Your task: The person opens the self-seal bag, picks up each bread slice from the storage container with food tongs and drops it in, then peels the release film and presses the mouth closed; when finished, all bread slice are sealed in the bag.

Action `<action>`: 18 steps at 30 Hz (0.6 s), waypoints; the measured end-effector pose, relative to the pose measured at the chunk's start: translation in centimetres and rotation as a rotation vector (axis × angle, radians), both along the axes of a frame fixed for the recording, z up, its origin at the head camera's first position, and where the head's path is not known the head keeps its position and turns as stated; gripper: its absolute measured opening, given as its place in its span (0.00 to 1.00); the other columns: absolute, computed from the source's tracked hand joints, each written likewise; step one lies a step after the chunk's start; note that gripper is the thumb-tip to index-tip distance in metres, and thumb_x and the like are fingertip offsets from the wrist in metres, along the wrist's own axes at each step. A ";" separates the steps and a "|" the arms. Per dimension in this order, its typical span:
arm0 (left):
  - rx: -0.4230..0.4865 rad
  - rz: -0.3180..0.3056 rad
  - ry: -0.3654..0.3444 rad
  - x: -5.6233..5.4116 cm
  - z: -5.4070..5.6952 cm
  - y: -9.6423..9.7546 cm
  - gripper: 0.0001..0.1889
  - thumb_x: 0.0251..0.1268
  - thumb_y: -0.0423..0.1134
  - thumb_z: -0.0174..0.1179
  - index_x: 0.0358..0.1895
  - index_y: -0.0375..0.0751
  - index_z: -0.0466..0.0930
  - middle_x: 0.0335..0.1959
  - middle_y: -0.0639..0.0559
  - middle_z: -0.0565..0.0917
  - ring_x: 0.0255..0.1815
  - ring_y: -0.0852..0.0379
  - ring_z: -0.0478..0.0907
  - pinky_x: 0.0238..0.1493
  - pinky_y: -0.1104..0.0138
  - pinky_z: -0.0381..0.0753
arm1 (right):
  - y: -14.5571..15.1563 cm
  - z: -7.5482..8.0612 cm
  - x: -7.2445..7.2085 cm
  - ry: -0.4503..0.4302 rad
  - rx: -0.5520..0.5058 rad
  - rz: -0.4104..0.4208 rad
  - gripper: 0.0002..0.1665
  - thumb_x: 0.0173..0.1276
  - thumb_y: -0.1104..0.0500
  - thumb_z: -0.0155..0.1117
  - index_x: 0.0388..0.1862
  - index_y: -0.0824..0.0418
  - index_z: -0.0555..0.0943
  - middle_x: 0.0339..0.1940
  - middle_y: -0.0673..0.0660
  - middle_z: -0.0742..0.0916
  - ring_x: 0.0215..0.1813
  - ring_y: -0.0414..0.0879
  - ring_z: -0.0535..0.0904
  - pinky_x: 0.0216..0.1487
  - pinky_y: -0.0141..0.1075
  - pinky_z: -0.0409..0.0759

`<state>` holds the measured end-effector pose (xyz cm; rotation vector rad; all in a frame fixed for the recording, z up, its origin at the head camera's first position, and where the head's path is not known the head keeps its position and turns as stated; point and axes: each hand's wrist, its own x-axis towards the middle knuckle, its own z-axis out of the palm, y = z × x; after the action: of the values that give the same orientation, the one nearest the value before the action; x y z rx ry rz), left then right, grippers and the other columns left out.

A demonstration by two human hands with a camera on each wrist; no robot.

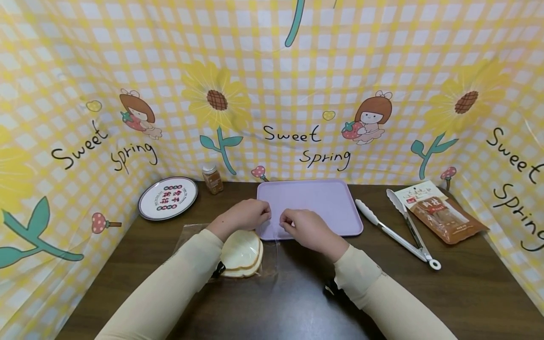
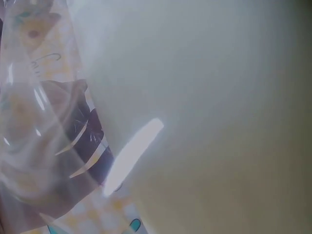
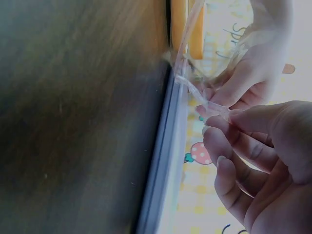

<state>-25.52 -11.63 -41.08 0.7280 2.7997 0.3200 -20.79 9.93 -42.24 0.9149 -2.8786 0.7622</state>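
Note:
Two slices of bread (image 1: pixel 240 251) lie stacked in a clear plastic bag (image 1: pixel 268 264) on the table, below my left forearm. At the bag's far right edge, my left hand (image 1: pixel 246 213) pinches the film. My right hand (image 1: pixel 309 228) faces it from the right, over the near edge of the lilac tray (image 1: pixel 314 208). In the right wrist view, thumb and fingers of the right hand (image 3: pixel 263 156) pinch the bag's edge strip (image 3: pixel 195 92) close to the left hand (image 3: pixel 251 80). Pale bread behind glossy film fills most of the left wrist view.
A white plate (image 1: pixel 146 208) with printed characters and a spice jar (image 1: pixel 212 179) stand at the back left. Metal tongs (image 1: pixel 399 241) with white tips lie spread right of the tray, beside a brown-and-white food packet (image 1: pixel 442 212). Checked cloth (image 1: pixel 272 94) walls the table's back and sides.

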 end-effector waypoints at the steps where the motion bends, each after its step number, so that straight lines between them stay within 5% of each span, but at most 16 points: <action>1: 0.000 0.001 0.000 0.0 0.0 0.0 0.11 0.84 0.41 0.55 0.44 0.45 0.87 0.37 0.53 0.89 0.36 0.58 0.81 0.44 0.62 0.83 | 0.1 0.1 0.2 0.007 0.004 0.001 0.06 0.81 0.57 0.64 0.45 0.55 0.87 0.39 0.50 0.93 0.41 0.41 0.87 0.47 0.42 0.87; 18: 0.020 0.021 -0.019 0.1 -0.2 -0.2 0.12 0.85 0.42 0.54 0.45 0.45 0.87 0.40 0.52 0.90 0.38 0.58 0.81 0.46 0.60 0.83 | 1.8 1.7 4.5 0.216 0.056 0.070 0.03 0.79 0.57 0.67 0.42 0.53 0.84 0.33 0.45 0.89 0.32 0.37 0.82 0.36 0.36 0.83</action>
<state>-25.40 -11.82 -41.25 0.6971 2.7916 0.3566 -16.28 11.75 -40.53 1.0390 -2.7045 0.5515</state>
